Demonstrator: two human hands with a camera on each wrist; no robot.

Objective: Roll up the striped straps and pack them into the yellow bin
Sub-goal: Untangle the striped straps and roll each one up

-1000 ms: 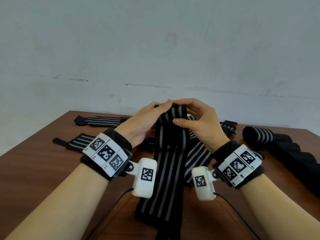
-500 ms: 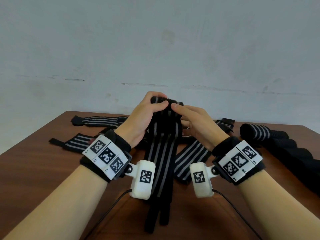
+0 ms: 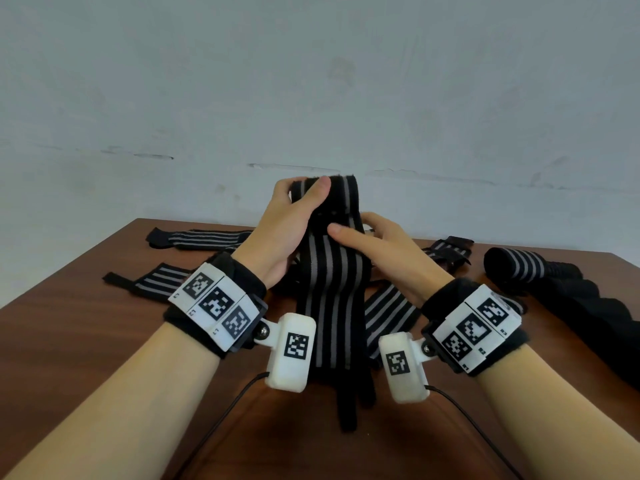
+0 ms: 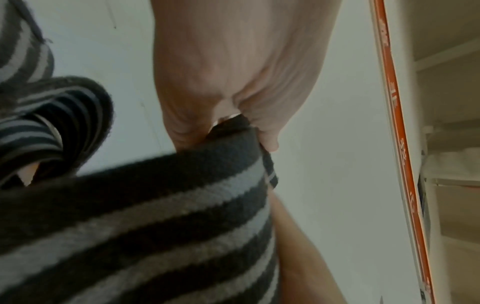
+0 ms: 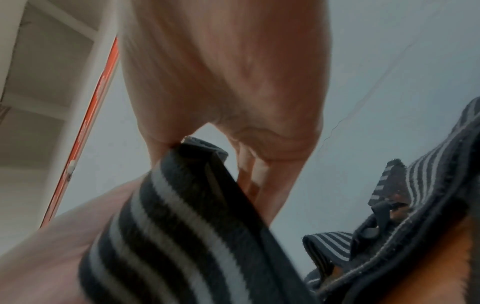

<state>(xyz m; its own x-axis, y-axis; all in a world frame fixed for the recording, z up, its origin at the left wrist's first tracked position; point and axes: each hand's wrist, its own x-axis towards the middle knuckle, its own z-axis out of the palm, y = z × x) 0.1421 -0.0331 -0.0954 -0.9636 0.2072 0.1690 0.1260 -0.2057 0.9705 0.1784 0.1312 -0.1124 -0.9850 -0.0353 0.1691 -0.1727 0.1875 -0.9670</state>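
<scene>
Striped strap (image 3: 332, 289) hangs below both hands' grip.

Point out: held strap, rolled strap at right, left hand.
held strap (image 3: 330, 289): head view, on the striped middle of the hanging length.
rolled strap (image 3: 517, 266): head view, on its striped outer wrap.
left hand (image 3: 282, 230): head view, on the back of the hand.

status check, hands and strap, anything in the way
Left hand grips top end of the held strap. Right hand pinches it just below. Strap hangs unrolled to the table. Loose straps behind; yellow bin not in view.
</scene>
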